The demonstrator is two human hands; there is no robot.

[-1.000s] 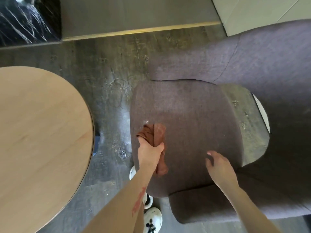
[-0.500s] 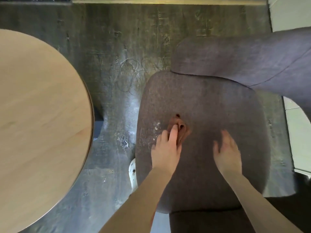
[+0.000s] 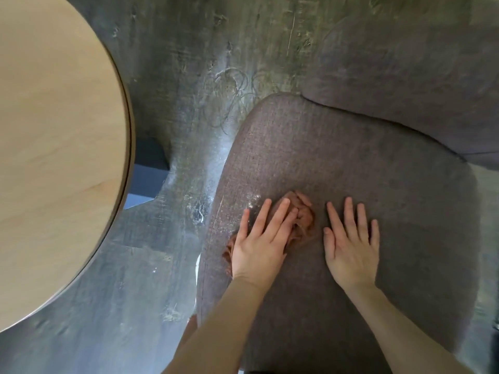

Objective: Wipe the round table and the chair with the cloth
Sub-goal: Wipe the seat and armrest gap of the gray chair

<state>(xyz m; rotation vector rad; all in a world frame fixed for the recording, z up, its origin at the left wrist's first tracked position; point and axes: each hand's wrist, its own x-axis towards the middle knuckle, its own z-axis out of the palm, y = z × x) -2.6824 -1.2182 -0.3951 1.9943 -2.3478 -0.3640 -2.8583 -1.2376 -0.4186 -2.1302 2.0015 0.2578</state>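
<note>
Fingers: both hands lie flat, fingers stretched out and slightly spread, gripping nothing.
Left hand (image 3: 259,238): palm down on the rust-brown cloth (image 3: 303,218), pressing it into the chair seat.
Right hand (image 3: 349,240): flat on bare fabric just beside the cloth.
Cloth: bunched under the left hand, showing past fingertips and wrist.
Chair (image 3: 364,163): grey-brown upholstered, white specks near its left edge.
Round table (image 3: 54,144): light wood, left of the chair, apart from it.
Floor (image 3: 175,76): dark, scuffed.

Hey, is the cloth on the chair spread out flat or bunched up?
Bunched up. The cloth shows crumpled folds beyond the fingers of the left hand, which presses it onto the chair seat.
</note>
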